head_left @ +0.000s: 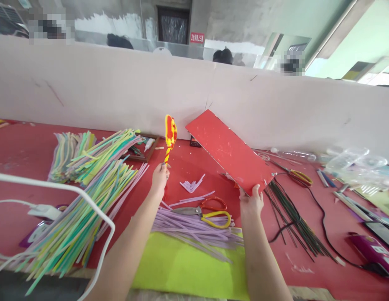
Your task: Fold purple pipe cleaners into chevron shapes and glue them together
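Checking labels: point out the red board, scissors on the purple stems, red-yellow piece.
Red board (229, 153): head view, middle of its flat face.
Scissors (196, 211): head view, metal by the pivot.
Red-yellow piece (170, 133): head view, its wide upper part.

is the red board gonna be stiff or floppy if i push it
Probably stiff: the red board looks flat, with no visible sag. It may be light for its size, since its edge looks thin and only the right hand grips it. Pushed at the far end, it could swing, as that hand holds just the near end.
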`<state>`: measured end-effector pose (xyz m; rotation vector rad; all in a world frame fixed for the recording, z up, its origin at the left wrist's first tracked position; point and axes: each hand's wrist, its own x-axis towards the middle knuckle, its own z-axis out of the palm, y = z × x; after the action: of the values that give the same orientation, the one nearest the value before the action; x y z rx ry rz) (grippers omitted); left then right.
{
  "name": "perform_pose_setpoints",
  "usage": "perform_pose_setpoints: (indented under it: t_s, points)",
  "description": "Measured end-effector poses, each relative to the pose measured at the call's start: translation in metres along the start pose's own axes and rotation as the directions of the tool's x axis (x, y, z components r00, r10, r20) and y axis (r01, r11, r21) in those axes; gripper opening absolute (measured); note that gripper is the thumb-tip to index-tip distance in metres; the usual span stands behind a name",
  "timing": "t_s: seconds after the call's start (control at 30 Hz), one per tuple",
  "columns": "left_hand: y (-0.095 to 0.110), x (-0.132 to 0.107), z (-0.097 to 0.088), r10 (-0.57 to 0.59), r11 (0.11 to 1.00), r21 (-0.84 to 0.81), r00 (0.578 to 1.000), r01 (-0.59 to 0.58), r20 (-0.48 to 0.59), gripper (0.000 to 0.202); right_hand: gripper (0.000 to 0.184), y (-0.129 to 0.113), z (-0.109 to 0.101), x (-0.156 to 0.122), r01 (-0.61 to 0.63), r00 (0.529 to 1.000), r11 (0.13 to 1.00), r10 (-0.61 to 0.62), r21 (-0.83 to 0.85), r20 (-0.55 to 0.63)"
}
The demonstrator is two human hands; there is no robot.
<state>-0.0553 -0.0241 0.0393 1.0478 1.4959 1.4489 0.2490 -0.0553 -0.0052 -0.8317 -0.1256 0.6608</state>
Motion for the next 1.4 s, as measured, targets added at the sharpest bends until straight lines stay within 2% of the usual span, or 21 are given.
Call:
perform_pose_setpoints:
  t_s: [0.13, 0.23, 0.27, 0.33, 0.4, 0.47, 0.63, 0.87, 1.03, 1.1, 1.17, 1.23, 1.27, 1.33, 1.4]
  points:
    - [-0.007, 0.008, -0.008, 0.093, 0.976, 0.211, 0.980, -0.055, -0.176, 0.018, 0.036, 0.000, -0.001, 0.000, -0.005, 1.000, 1.000, 0.006, -0.016, 0.010]
    - [-0.012, 0.015, -0.019, 0.162, 0.919, 0.390, 0.956, -0.056, -0.244, 0.016, 0.035, -0.002, 0.002, -0.004, -0.016, 0.999, 1.000, 0.015, 0.023, 0.040]
    - [-0.014, 0.017, -0.022, 0.195, 0.854, 0.518, 0.948, -0.038, -0.253, 0.018, 0.034, -0.003, 0.004, -0.006, -0.017, 0.999, 0.999, 0.016, 0.030, 0.043]
    - [-0.020, 0.020, -0.024, 0.226, 0.650, 0.759, 0.948, 0.024, -0.224, 0.023, 0.031, -0.003, 0.006, -0.008, -0.027, 0.999, 0.999, 0.025, 0.031, 0.039]
    - [-0.028, 0.023, -0.023, 0.181, 0.458, 0.887, 0.970, 0.066, -0.165, 0.026, 0.030, -0.004, 0.007, -0.010, -0.034, 0.999, 0.999, 0.033, 0.025, 0.028]
    - [-0.035, 0.025, -0.023, 0.141, 0.407, 0.911, 0.980, 0.072, -0.140, 0.026, 0.029, -0.005, 0.007, -0.010, -0.036, 0.999, 0.999, 0.035, 0.017, 0.019]
    - [-0.044, 0.031, -0.025, 0.126, 0.404, 0.911, 0.981, 0.087, -0.150, 0.027, 0.026, -0.005, 0.007, -0.010, -0.038, 0.999, 0.999, 0.038, 0.012, 0.013]
    - [-0.044, 0.033, -0.023, 0.146, 0.407, 0.907, 0.973, 0.105, -0.178, 0.029, 0.027, -0.004, 0.006, -0.008, -0.054, 0.998, 0.998, 0.054, -0.023, 0.011]
    - [-0.043, 0.030, -0.021, 0.149, 0.401, 0.912, 0.976, 0.087, -0.159, 0.030, 0.031, -0.003, 0.005, -0.008, -0.052, 0.998, 0.998, 0.053, -0.028, 0.025]
    - [-0.041, 0.028, -0.022, 0.177, 0.402, 0.912, 0.971, 0.079, -0.162, 0.031, 0.031, -0.003, 0.004, -0.007, -0.052, 0.998, 0.998, 0.053, -0.018, 0.034]
    - [-0.037, 0.023, -0.023, 0.264, 0.404, 0.912, 0.946, 0.069, -0.188, 0.034, 0.031, -0.004, 0.003, -0.004, -0.047, 0.998, 0.999, 0.048, -0.016, 0.045]
    - [-0.029, 0.017, -0.023, 0.374, 0.402, 0.915, 0.908, 0.026, -0.190, 0.037, 0.031, -0.004, 0.001, -0.001, -0.057, 0.997, 0.998, 0.059, -0.034, 0.048]
    - [-0.024, 0.013, -0.022, 0.412, 0.398, 0.917, 0.897, -0.023, -0.157, 0.034, 0.030, -0.003, 0.001, 0.001, -0.071, 0.996, 0.996, 0.073, -0.046, 0.049]
    - [-0.011, 0.005, -0.019, 0.448, 0.385, 0.907, 0.894, -0.171, -0.021, 0.025, 0.030, -0.002, 0.000, 0.003, -0.107, 0.993, 0.992, 0.110, -0.060, 0.052]
    - [0.000, -0.004, -0.015, 0.481, 0.411, 0.874, 0.876, -0.259, 0.034, 0.024, 0.030, 0.000, 0.000, 0.004, -0.135, 0.988, 0.988, 0.141, -0.078, 0.064]
